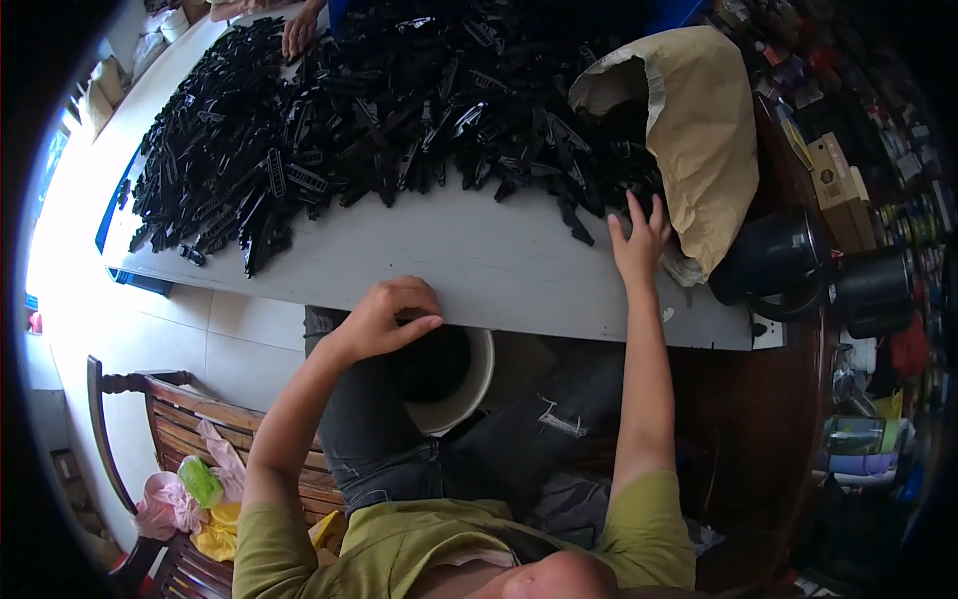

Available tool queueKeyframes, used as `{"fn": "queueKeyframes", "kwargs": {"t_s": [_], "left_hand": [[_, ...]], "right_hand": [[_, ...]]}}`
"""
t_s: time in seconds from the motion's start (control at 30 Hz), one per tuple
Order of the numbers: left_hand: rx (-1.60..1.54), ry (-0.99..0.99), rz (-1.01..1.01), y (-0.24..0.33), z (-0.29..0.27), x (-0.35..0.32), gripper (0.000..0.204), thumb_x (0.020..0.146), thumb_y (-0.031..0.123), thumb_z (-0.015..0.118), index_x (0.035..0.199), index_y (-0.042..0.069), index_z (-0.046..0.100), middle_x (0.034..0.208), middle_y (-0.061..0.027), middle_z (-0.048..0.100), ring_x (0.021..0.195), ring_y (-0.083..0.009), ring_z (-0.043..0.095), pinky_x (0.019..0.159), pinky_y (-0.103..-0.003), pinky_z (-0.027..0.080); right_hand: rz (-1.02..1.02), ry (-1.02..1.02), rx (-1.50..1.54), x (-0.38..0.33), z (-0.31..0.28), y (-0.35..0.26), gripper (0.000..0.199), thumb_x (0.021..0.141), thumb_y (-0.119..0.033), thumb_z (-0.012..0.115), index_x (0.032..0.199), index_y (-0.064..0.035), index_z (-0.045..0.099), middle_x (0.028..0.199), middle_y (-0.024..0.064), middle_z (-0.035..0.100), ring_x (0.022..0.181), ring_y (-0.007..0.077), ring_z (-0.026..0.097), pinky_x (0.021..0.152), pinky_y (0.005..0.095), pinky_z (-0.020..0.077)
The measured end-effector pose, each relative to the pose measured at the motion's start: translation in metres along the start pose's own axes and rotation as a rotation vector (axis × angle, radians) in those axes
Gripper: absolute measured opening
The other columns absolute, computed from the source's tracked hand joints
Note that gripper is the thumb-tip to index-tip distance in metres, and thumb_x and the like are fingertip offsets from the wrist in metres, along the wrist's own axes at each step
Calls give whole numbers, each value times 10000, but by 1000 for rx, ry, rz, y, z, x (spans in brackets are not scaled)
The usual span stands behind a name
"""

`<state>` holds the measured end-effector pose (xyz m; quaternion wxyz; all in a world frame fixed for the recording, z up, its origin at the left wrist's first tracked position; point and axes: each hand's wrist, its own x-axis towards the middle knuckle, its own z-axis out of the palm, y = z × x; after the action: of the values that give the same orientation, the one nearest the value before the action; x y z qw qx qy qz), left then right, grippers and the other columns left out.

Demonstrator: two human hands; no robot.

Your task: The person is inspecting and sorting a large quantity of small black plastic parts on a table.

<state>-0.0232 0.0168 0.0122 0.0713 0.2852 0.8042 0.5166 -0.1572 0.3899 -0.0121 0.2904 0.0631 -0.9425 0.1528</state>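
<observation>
Head view. A grey counter (pixel 479 265) spans the frame centre, and a large heap of black plastic parts (pixel 379 110) covers its upper half.

The right hand (pixel 641 240), right of centre, lies flat with its fingers spread. The fingertips touch the lower right edge of the heap, just beside a torn brown paper sack (pixel 699 120) at upper right.

The left hand (pixel 389 317), at centre, is loosely curled over the near counter edge. Thumb and fingers are close together; whether it holds a part cannot be told.

A white bucket (pixel 477 384) with a dark inside sits directly below that hand, between the person's knees.

Another person's hand (pixel 298 32) rests on the heap at top left.

A dark kettle (pixel 773 258) stands at right, and a wooden bench (pixel 185 419) at lower left.
</observation>
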Motion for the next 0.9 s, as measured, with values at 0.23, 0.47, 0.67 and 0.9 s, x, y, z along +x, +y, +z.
{"fn": "queueKeyframes", "kwargs": {"t_s": [0.23, 0.47, 0.67, 0.9], "left_hand": [[440, 148, 158, 7, 45, 76, 395, 808, 97, 648, 1194, 73, 565, 1272, -126, 555, 1163, -331, 521, 948, -406, 454], [738, 259, 336, -11, 85, 160, 427, 822, 66, 544, 1247, 88, 558, 1288, -105, 551, 1197, -279, 514, 1018, -415, 386], [547, 67, 104, -11, 52, 104, 429, 785, 50, 643, 1211, 84, 597, 1123, -116, 597, 1063, -313, 557, 902, -410, 457], [321, 101, 77, -4, 19, 40, 354, 836, 60, 638, 1189, 39, 629, 1113, -135, 568, 1033, -318, 554, 889, -398, 464]], "right_hand": [[-73, -19, -54, -12, 14, 8, 417, 866, -118, 627, 1279, -108, 570, 1359, 199, 443, 1300, 434, 359, 1046, 502, 354], [37, -185, 310, -45, -10, -41, 460, 826, 72, 551, 1275, -27, 550, 1393, 210, 408, 1287, 404, 410, 1049, 425, 369], [-77, -266, 208, -68, -22, -82, 487, 821, 113, 508, 1271, -62, 572, 1422, 196, 397, 1325, 387, 375, 1065, 430, 363], [-130, -246, 489, -63, -23, -87, 459, 880, 74, 447, 1307, -54, 554, 1346, 191, 506, 1306, 364, 431, 1063, 393, 367]]}}
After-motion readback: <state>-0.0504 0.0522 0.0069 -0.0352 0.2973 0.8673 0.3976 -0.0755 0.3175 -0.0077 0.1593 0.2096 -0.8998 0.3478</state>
